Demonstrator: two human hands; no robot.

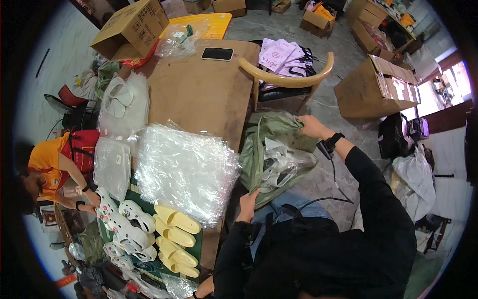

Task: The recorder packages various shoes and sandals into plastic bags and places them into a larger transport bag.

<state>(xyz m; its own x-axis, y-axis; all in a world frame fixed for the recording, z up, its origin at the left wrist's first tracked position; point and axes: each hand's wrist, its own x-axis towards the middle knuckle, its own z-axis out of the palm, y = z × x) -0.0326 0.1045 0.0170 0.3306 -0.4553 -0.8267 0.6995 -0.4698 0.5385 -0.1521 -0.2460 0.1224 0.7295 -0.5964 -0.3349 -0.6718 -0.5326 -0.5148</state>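
Observation:
An olive-green woven sack stands beside the table with its mouth spread wide. My right hand is closed on the far right part of its rim. Closer to my body, my left hand grips the near left part of the rim. Inside the sack lie white and grey shoes in clear plastic bags, partly covered by the sack's folds. Just left of the sack, a stack of clear plastic bags lies on the brown table.
Yellow slides and white clogs cover the table's near end. A co-worker in orange reaches toward the clogs; another person's hand shows below. A chair holds purple bags. A phone and cartons are farther off.

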